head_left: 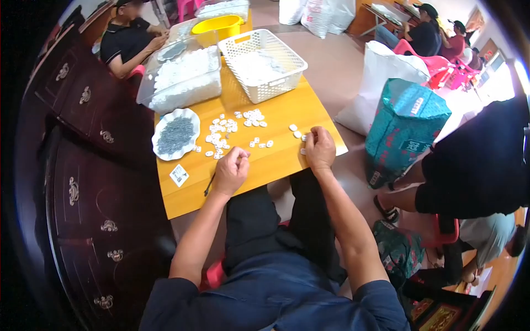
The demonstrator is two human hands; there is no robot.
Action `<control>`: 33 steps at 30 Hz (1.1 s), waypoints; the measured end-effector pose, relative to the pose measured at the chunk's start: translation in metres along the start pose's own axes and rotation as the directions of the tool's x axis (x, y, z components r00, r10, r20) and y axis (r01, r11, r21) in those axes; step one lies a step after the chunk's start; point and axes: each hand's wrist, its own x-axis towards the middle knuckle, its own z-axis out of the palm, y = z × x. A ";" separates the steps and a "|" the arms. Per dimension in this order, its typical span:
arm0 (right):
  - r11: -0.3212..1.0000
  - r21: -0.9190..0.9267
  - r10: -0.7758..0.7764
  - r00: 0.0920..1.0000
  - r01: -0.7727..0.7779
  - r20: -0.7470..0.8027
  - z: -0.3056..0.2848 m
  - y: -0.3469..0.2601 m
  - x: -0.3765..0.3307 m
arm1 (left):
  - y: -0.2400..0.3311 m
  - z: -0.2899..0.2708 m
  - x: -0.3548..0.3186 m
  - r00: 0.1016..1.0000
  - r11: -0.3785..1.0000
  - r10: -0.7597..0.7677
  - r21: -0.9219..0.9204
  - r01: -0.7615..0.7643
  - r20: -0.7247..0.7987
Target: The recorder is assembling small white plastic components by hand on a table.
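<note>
White pieces (254, 117) within easy reach

Small and flat, the pieces lie loose on the yellow-brown table (193, 203), most in a scatter beyond the left hand (232, 169), a few apart by the right hand (319, 148). That gap seems to keep the two lots from mixing.

The left hand's fingers are curled in, with the thumb close to them; whether something is pinched there, I cannot tell. The right hand's fingers bend downward, partly open, over pieces near the table's right edge; its grip is hidden too. Both hands sit at the near side, probably so the forearms need little stretch.

Left of the scatter, a scalloped white bowl (191, 115) holds slender grey parts (175, 135), its shallow shape likely making them easy to pick. Nearer are a pale square card (179, 175) and a slim black object (210, 185).

Farther off, a clear bin (144, 91) and a white basket (276, 91) hold bulk white contents, presumably set back to free working room. Behind stands a yellow tub (216, 26).
</note>
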 end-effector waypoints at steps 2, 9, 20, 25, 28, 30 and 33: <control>0.998 -0.021 -0.055 0.997 0.054 -0.052 -0.005 -0.002 -0.002 | 0.005 0.001 -0.004 1.000 1.000 0.005 -0.017 -0.005 0.002; 1.000 -0.023 -0.018 0.999 0.017 -0.046 -0.002 -0.007 0.001 | -0.002 -0.001 0.001 0.999 0.998 0.045 0.047 -0.045 -0.003; 0.998 -0.023 -0.059 0.996 0.057 -0.069 -0.003 -0.008 0.000 | -0.013 0.003 -0.001 0.996 0.997 0.055 -0.056 -0.059 -0.067; 0.998 -0.021 -0.060 0.997 0.059 -0.050 -0.004 -0.012 -0.001 | -0.009 -0.002 -0.003 0.995 0.998 0.057 -0.036 -0.060 -0.077; 0.997 -0.010 -0.080 0.996 0.079 -0.030 -0.007 -0.010 -0.001 | -0.006 -0.003 -0.004 0.997 0.998 0.050 -0.027 -0.052 -0.063; 0.996 0.016 -0.083 0.997 0.083 -0.002 -0.009 -0.004 -0.001 | -0.005 -0.003 -0.004 0.997 0.998 0.047 -0.039 -0.049 -0.054; 0.968 0.241 -0.062 0.998 0.063 -0.013 -0.020 0.009 0.001 | -0.003 -0.002 0.000 0.998 0.998 0.027 -0.057 -0.029 -0.049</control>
